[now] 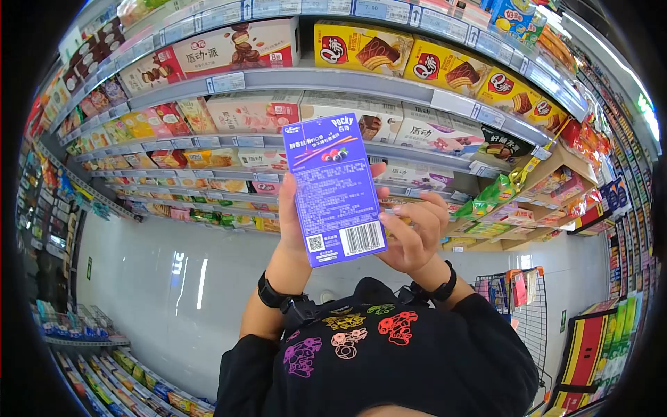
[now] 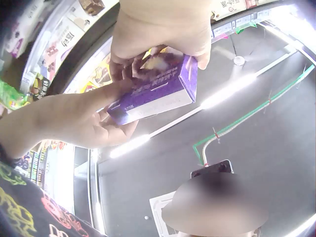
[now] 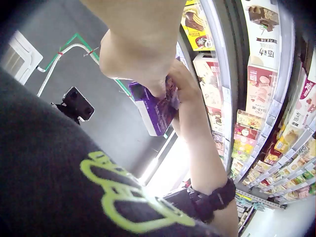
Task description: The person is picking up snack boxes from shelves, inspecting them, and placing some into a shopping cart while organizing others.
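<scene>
A purple Pocky box (image 1: 337,191) is held up in front of the chest, its back panel with small print and a barcode facing the head camera. The left hand (image 1: 288,208) grips it along the left side, thumb at the edge, with fingertips showing past the right side. At the lower right edge, the right hand (image 1: 415,233) holds the box with curled fingers. In the left wrist view, the left hand (image 2: 160,29) spans the box (image 2: 163,94), and the right hand (image 2: 98,113) meets its other end. The right wrist view shows the box (image 3: 153,111) partly covered by the hands.
Behind the box run store shelves (image 1: 264,78) stocked with boxed snacks, including yellow cake boxes (image 1: 365,48). A wire shopping cart (image 1: 497,292) stands at the right. Cardboard display bins (image 1: 549,181) jut out on that side. More shelving (image 1: 118,375) is at the lower left.
</scene>
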Available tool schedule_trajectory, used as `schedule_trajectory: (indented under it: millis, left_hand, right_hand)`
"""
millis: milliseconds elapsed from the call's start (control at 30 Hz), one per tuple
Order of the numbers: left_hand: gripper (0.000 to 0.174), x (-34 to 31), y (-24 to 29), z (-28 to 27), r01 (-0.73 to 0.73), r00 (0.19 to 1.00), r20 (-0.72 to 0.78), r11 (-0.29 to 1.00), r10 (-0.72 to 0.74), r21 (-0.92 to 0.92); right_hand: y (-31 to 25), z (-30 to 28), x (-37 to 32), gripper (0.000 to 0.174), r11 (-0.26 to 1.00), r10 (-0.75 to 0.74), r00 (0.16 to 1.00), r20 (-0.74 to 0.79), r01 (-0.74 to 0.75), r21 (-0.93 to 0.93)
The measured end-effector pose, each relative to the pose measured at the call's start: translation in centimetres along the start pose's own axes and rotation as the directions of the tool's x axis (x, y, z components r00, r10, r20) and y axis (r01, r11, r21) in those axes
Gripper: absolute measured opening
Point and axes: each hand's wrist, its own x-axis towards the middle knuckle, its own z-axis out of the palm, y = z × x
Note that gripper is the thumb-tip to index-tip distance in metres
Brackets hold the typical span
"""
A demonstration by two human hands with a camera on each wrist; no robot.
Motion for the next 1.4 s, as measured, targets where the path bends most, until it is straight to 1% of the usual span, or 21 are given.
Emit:
schedule_trajectory:
  millis: [67,200,400,433,533,567,667,700,800,833,900,933,967,1067,1100,1133,1167,1200,1300,1367,1400]
  left_hand:
    - [0.088,0.1,0.1,0.1,-0.020,0.998,-0.057,1.000,0.020,0.009]
    - [0.088,0.3,0.3,-0.7,-0.028,0.998,-0.051,1.000,0.027,-0.014]
    - [0.085,0.7,1.2,-1.7,-0.030,0.995,-0.095,0.999,0.034,0.045]
    - [0.083,0.8,1.4,-1.8,-0.032,0.994,-0.099,0.996,0.040,0.083]
    - [0.081,1.0,1.4,-2.8,-0.019,0.993,-0.113,0.996,0.029,0.088]
    - [0.078,1.1,1.3,-3.0,-0.014,0.995,-0.100,0.997,0.022,0.079]
    - [0.074,0.8,0.9,-3.5,-0.014,0.977,-0.206,0.977,0.058,0.211]
    - [0.071,0.6,0.8,-3.7,0.003,0.973,-0.226,0.967,0.057,0.256]
    - [0.064,0.5,0.5,-3.2,0.033,0.960,-0.274,0.955,0.052,0.296]
    - [0.064,0.5,0.5,-3.5,0.078,0.954,-0.299,0.931,0.034,0.355]
    - [0.065,0.4,0.6,-3.8,0.100,0.932,-0.361,0.925,0.042,0.366]
    - [0.065,0.5,0.6,-3.8,0.109,0.921,-0.387,0.922,0.048,0.373]
    - [0.070,0.6,0.8,-3.4,0.113,0.917,-0.395,0.910,0.060,0.399]
    - [0.075,-0.3,0.2,-6.6,0.100,0.944,-0.316,0.832,0.094,0.546]
    - [0.082,0.0,0.8,-4.3,0.100,0.971,-0.228,0.749,0.071,0.655]
    - [0.083,0.6,1.4,-2.3,0.006,0.983,-0.114,0.591,0.146,0.806]
    - [0.084,1.5,2.2,-0.6,-0.099,0.980,0.019,0.403,0.198,0.910]
    - [0.085,2.4,2.9,0.5,-0.206,0.962,0.163,0.191,0.222,0.960]
    - [0.088,4.7,5.0,1.7,-0.318,0.941,0.318,-0.021,0.116,0.948]
    - [0.088,6.7,6.4,2.9,-0.372,0.925,0.377,-0.101,0.042,0.923]
    - [0.089,7.8,7.0,3.8,-0.403,0.913,0.408,-0.141,0.004,0.904]
  right_hand:
    - [0.1,0.2,0.1,0.040,1.000,-0.010,1.000,0.010,0.010,0.007]
    - [0.1,0.9,-0.1,0.039,1.000,0.005,1.000,0.001,-0.005,0.029]
    - [0.3,2.4,-0.6,0.038,0.998,0.030,0.999,-0.014,-0.029,0.059]
    - [0.4,2.4,-0.6,0.039,0.997,0.029,1.000,0.006,-0.030,0.066]
    - [0.7,2.8,-0.8,0.043,0.989,-0.008,0.998,0.054,0.000,0.150]
    - [0.8,2.8,-0.7,0.047,0.982,-0.054,0.996,0.075,0.039,0.182]
    - [0.7,2.6,-0.8,0.050,0.972,-0.091,0.989,0.117,0.063,0.225]
    - [0.9,2.8,-0.9,0.049,0.967,-0.077,0.988,0.131,0.042,0.252]
    - [1.1,1.7,0.1,0.050,0.956,-0.101,0.925,0.367,-0.012,0.294]
    - [1.2,2.0,0.3,0.051,0.949,-0.158,0.914,0.373,0.036,0.314]
    - [1.5,2.7,0.9,0.053,0.926,-0.267,0.886,0.378,0.127,0.355]
    - [1.2,2.7,1.2,0.052,0.929,-0.209,0.890,0.404,0.052,0.366]
    - [0.8,2.4,1.7,0.051,0.928,-0.150,0.890,0.431,-0.024,0.372]
    - [1.1,2.0,1.8,0.055,0.872,0.016,0.839,0.545,-0.278,0.402]
    - [1.5,1.7,1.8,0.056,0.867,0.020,0.846,0.534,-0.280,0.413]
    - [1.8,1.4,1.8,0.058,0.861,0.023,0.852,0.523,-0.283,0.423]
    - [2.6,1.4,2.4,0.058,0.883,-0.030,0.893,0.449,-0.187,0.431]
    - [3.4,1.3,3.1,0.058,0.898,-0.090,0.924,0.371,-0.086,0.432]
    - [5.3,0.6,6.0,0.061,0.862,-0.067,0.961,0.267,-0.079,0.500]
    - [7.1,0.3,8.2,0.060,0.840,-0.053,0.983,0.178,-0.052,0.541]
    - [8.2,-0.1,9.7,0.061,0.877,-0.045,0.985,0.168,-0.042,0.479]
